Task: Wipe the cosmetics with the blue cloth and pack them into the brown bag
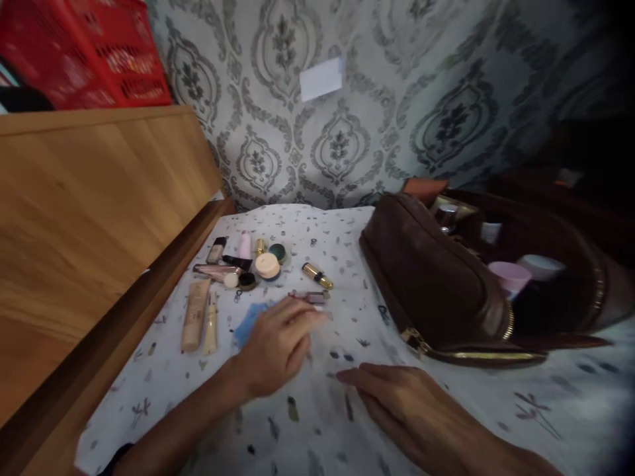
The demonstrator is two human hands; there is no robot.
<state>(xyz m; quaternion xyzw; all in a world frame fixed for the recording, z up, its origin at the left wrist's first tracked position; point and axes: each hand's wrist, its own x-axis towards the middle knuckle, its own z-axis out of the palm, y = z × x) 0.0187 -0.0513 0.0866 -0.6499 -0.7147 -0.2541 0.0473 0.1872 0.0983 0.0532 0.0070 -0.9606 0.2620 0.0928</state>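
Note:
My left hand [278, 344] is over the patterned sheet, index finger stretched right and the other fingers partly bent; no held item shows. Just beyond its fingertips lies a pinkish lip gloss tube [310, 297], with a gold and black tube [317, 276] behind it. Partly covered by this hand is a blue cloth-like piece [251, 322]. My right hand [404, 400] hovers or rests low on the sheet, fingers extended and holding nothing. Left of my hands lie a beige squeeze tube [195, 316], a slim cream tube [210, 327] and a round cream-lidded jar [268, 266].
An unzipped brown bag [426, 271] stands at right, with a pink cup-like item [509, 277] and other containers inside. More cosmetics, including a pink bottle [245, 244], sit at the back left. A wooden board [99, 198] borders the left side; a red basket [124, 59] is above it.

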